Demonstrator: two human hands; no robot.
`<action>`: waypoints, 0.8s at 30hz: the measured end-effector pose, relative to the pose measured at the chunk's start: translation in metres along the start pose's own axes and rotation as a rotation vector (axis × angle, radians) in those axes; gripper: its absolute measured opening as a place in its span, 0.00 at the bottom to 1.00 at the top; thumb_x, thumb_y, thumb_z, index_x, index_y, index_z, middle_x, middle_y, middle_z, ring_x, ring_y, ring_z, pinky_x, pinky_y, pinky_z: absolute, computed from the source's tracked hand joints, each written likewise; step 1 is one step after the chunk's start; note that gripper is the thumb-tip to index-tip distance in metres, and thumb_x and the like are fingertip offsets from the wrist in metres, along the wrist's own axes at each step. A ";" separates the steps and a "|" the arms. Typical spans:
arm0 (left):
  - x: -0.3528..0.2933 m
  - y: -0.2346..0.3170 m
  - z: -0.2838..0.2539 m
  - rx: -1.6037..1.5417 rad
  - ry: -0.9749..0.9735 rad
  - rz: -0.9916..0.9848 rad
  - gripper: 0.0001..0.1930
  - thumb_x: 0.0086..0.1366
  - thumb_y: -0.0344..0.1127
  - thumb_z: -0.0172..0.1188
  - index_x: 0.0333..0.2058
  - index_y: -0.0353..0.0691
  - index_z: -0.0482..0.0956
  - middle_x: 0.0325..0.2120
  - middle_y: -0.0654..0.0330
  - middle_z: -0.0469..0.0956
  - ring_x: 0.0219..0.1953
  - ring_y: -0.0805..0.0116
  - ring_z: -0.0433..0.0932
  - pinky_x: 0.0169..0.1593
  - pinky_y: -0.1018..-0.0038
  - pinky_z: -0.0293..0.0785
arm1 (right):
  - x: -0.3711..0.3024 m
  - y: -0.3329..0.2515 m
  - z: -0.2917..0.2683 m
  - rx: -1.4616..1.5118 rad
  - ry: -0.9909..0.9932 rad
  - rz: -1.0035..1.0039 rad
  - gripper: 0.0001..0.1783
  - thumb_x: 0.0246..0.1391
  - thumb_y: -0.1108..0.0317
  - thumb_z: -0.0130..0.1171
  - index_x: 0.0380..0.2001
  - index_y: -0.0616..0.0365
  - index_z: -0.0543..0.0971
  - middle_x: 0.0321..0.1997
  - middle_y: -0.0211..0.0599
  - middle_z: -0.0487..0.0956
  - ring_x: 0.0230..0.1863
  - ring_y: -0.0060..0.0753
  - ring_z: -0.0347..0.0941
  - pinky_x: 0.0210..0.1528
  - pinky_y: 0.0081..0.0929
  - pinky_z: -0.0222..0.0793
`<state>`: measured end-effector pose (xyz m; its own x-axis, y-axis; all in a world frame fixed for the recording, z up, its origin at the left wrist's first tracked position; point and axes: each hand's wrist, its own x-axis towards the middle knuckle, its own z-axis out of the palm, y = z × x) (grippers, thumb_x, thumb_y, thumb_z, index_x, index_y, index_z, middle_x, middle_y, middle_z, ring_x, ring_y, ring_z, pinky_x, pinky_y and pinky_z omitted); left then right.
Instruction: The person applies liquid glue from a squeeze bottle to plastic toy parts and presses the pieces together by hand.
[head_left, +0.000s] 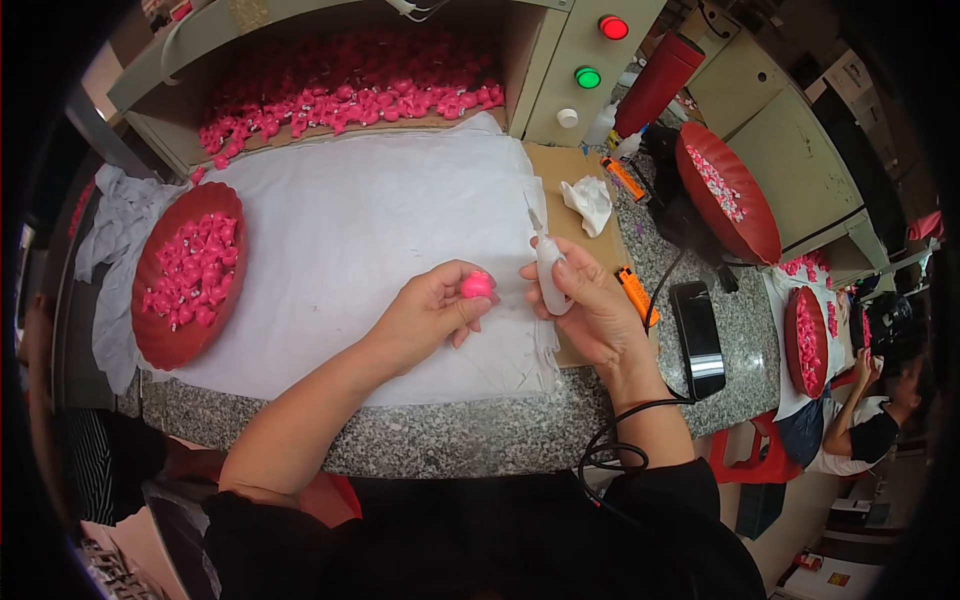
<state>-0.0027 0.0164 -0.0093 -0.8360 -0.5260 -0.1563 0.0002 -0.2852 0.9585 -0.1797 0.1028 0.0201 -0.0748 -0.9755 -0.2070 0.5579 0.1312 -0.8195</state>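
Note:
Between the thumb and fingers of my left hand [432,312] is a small round bright pink piece [476,285], held over the white cloth [330,240]. My right hand [592,300] grips a white squeeze bottle [550,270] with a thin needle tip pointing up and away from me. Bottle and pink piece are apart, with a short gap between the two hands. Left of the cloth's middle stands a red fluted bowl [150,325] full of small pink pieces, which show white specks.
At the back, a machine opening holds a heap of pink pieces [360,95]. To the right lie crumpled tissue [588,205], orange lighter-like items [637,296], a black phone [698,340], a cable and another red bowl [755,240]. A co-worker [868,430] sits far right.

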 end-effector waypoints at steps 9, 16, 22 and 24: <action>-0.005 -0.004 0.007 0.139 0.121 0.216 0.15 0.59 0.28 0.47 0.45 0.35 0.63 0.33 0.62 0.70 0.27 0.83 0.63 0.30 0.86 0.60 | -0.001 0.000 0.009 0.128 0.084 0.034 0.11 0.48 0.65 0.52 0.34 0.59 0.69 0.25 0.34 0.74 0.25 0.22 0.69 0.28 0.18 0.63; -0.008 -0.007 0.011 0.291 0.149 0.258 0.15 0.58 0.26 0.46 0.45 0.36 0.64 0.34 0.60 0.70 0.31 0.77 0.65 0.35 0.83 0.63 | -0.001 0.019 0.022 -0.064 0.226 0.148 0.13 0.46 0.59 0.55 0.24 0.59 0.74 0.17 0.28 0.70 0.17 0.18 0.63 0.17 0.17 0.59; -0.009 -0.002 0.016 0.577 0.192 0.395 0.15 0.56 0.26 0.48 0.44 0.36 0.66 0.33 0.55 0.69 0.35 0.65 0.70 0.37 0.76 0.67 | -0.002 0.025 0.023 -0.060 0.220 0.110 0.10 0.45 0.61 0.58 0.23 0.56 0.74 0.20 0.26 0.71 0.21 0.17 0.65 0.23 0.16 0.62; -0.010 -0.001 0.018 0.667 0.202 0.443 0.15 0.56 0.26 0.48 0.44 0.36 0.66 0.32 0.54 0.69 0.34 0.63 0.71 0.37 0.74 0.67 | -0.003 0.025 0.022 -0.059 0.199 0.111 0.10 0.45 0.61 0.58 0.23 0.56 0.74 0.20 0.26 0.71 0.22 0.17 0.65 0.25 0.16 0.62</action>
<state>-0.0042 0.0361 -0.0044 -0.7201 -0.6303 0.2902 -0.0729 0.4846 0.8717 -0.1470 0.1052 0.0122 -0.1806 -0.9010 -0.3944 0.5229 0.2517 -0.8144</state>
